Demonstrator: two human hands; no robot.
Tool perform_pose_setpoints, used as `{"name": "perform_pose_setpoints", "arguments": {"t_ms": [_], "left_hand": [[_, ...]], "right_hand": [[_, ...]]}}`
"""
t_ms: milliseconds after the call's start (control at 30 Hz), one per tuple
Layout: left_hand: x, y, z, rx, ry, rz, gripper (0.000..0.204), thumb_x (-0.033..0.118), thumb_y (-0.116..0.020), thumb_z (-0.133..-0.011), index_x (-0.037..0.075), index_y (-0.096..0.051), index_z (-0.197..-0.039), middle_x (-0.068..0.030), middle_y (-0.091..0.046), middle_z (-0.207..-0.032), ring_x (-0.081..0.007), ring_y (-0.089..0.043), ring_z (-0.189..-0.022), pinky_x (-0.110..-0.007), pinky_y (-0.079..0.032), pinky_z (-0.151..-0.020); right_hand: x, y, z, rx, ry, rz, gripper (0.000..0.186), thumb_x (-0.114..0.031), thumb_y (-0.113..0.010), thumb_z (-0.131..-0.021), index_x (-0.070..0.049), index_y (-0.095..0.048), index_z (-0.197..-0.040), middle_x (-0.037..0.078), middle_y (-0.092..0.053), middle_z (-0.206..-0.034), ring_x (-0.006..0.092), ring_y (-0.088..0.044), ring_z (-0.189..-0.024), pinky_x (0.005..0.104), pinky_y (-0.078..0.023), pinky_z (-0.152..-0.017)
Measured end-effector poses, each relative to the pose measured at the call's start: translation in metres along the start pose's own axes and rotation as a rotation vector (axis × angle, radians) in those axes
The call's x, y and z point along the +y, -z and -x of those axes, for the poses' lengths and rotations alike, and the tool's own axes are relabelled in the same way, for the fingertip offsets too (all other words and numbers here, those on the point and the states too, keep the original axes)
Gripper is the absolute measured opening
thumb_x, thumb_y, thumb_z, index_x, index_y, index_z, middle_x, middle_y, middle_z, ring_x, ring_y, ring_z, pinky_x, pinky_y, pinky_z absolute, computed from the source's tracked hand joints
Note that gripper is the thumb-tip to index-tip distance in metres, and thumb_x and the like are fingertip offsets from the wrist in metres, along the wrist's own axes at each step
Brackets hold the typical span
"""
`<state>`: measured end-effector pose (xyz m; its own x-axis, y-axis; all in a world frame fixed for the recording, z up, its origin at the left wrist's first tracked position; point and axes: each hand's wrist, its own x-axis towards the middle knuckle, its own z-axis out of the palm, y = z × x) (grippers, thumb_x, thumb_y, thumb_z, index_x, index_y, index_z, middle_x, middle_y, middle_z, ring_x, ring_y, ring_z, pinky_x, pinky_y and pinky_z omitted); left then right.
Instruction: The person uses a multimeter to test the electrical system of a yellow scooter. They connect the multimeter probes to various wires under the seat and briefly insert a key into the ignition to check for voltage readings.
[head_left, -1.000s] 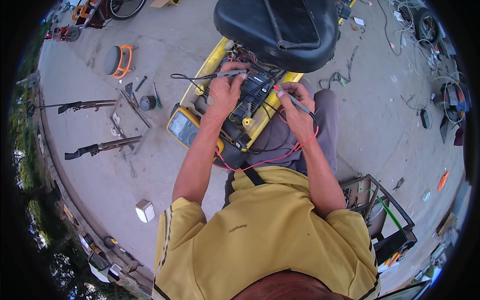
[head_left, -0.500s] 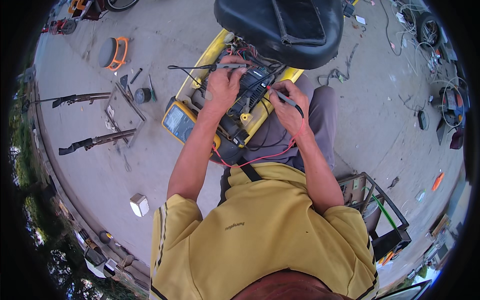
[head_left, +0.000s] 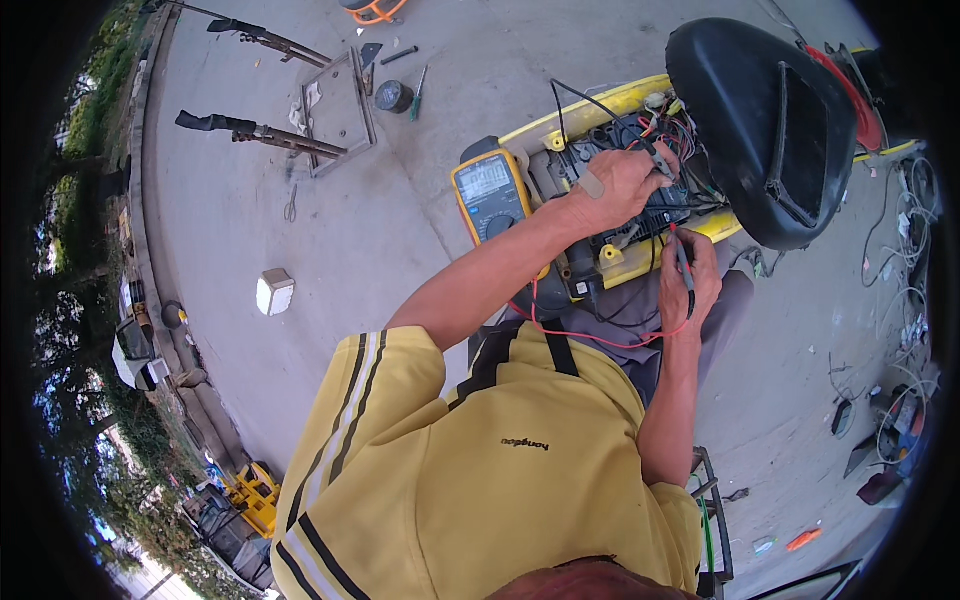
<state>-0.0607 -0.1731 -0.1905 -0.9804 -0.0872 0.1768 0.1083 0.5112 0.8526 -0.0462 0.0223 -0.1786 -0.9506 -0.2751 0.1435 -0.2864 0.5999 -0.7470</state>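
My left hand [head_left: 630, 185] pinches a grey test probe [head_left: 658, 160] with a black lead, reaching among wires [head_left: 680, 130] in the open yellow vehicle body [head_left: 535, 127]. Closed on a second test probe [head_left: 684, 262], my right hand [head_left: 697, 280] holds its red end at the edge of a black finned box [head_left: 665, 216]. A red lead [head_left: 600, 345] runs from this probe toward the yellow-edged multimeter [head_left: 497, 215], whose display is lit beside my left forearm. My fingers hide the left probe's tip. Beyond the wires, the black seat [head_left: 735, 110] stands tipped up.
On the ground at the far left are a metal frame [head_left: 365, 95] with two legs, a dark round tin [head_left: 394, 97], a screwdriver [head_left: 418, 93] and a white block [head_left: 274, 291]. Tangled cables [head_left: 910, 230] lie at the right. A metal cart [head_left: 712, 500] stands by my right elbow.
The view has swung, so the vehicle and both hands sit farther right in it. The left probe now points down toward the wires instead of lying across; the right one stays near the box edge.
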Motion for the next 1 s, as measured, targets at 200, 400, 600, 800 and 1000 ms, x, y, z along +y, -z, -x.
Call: {"name": "perform_pose_setpoints", "arguments": {"t_ms": [200,400,600,800,1000], "left_hand": [[0.006,0.002,0.002,0.026,-0.023,-0.017,0.014,0.011,-0.065,-0.095,0.010,-0.064,-0.109,-0.0164,-0.067,-0.077,-0.0397,-0.070,-0.078,-0.048,-0.052,-0.068],[0.008,0.004,0.001,0.035,-0.014,-0.022,0.013,0.009,-0.065,-0.094,0.009,-0.065,-0.108,-0.0153,-0.068,-0.080,-0.0395,-0.069,-0.077,-0.047,-0.052,-0.067],[-0.006,0.002,0.001,0.119,0.079,0.084,0.016,0.009,-0.064,-0.094,0.008,-0.062,-0.110,-0.0175,-0.072,-0.084,-0.0415,-0.070,-0.082,-0.048,-0.053,-0.072],[-0.009,-0.001,0.001,0.050,0.100,0.163,0.016,0.000,-0.062,-0.095,0.000,-0.061,-0.111,-0.0137,-0.076,-0.094,-0.0243,-0.074,-0.090,-0.035,-0.055,-0.082],[-0.019,-0.002,0.000,0.024,0.127,0.192,0.018,-0.003,-0.060,-0.096,-0.003,-0.059,-0.115,-0.0133,-0.077,-0.099,-0.0184,-0.073,-0.096,-0.031,-0.054,-0.088]], "right_hand": [[0.017,-0.009,-0.003,0.009,-0.242,-0.242,0.014,-0.010,-0.071,-0.096,0.003,-0.069,-0.101,0.009,-0.072,-0.087,0.0121,-0.063,-0.077,0.0310,-0.054,-0.073],[0.011,-0.002,-0.008,-0.060,-0.184,-0.108,0.012,-0.009,-0.071,-0.093,0.002,-0.069,-0.100,0.011,-0.073,-0.084,0.0147,-0.066,-0.074,0.0312,-0.054,-0.072],[-0.008,0.004,-0.018,-0.100,-0.293,-0.046,0.021,-0.018,-0.070,-0.092,0.002,-0.069,-0.099,0.020,-0.073,-0.084,0.0287,-0.072,-0.073,0.0374,-0.054,-0.070],[0.003,0.001,-0.012,-0.035,-0.274,-0.110,0.021,-0.020,-0.070,-0.091,0.000,-0.069,-0.098,0.020,-0.073,-0.088,0.0351,-0.073,-0.080,0.0412,-0.054,-0.074],[-0.001,-0.002,-0.006,-0.001,-0.266,-0.133,0.021,-0.021,-0.070,-0.091,-0.001,-0.068,-0.098,0.019,-0.073,-0.090,0.0384,-0.071,-0.085,0.0430,-0.054,-0.077]]}}
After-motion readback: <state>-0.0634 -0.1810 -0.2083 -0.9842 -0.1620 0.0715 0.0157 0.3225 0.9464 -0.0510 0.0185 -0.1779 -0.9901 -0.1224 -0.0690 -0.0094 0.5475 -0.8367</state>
